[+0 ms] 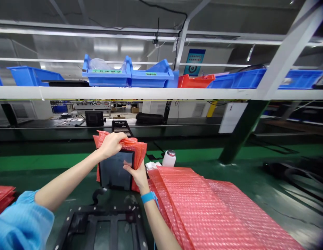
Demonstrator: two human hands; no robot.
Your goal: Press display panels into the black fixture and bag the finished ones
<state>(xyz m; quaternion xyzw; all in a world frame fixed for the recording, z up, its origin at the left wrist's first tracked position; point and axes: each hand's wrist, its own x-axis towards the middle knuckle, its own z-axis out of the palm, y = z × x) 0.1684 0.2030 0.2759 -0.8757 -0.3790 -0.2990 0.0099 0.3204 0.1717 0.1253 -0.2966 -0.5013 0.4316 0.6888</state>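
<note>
A dark flat screen panel [113,171] stands upright over the bench, partly inside a red bubble-wrap bag [140,152]. My left hand [111,143] grips the bag's bunched upper edge, its fingers closed over the wrap. At the panel's right side, my right hand [137,174] has its thumb on the screen face, and its other fingers are hidden behind. Below lies a black frame [112,222] with crossbars. A stack of red bubble-wrap bags [203,208] lies right of my right forearm, which wears a blue wristband [148,197].
A white bottle [169,159] with a dark cap stands behind the stack. More red wrap [2,198] lies at the left edge. A green post [242,135] rises at right, near black cables [294,177]. Blue bins [106,78] line the overhead shelf [151,93].
</note>
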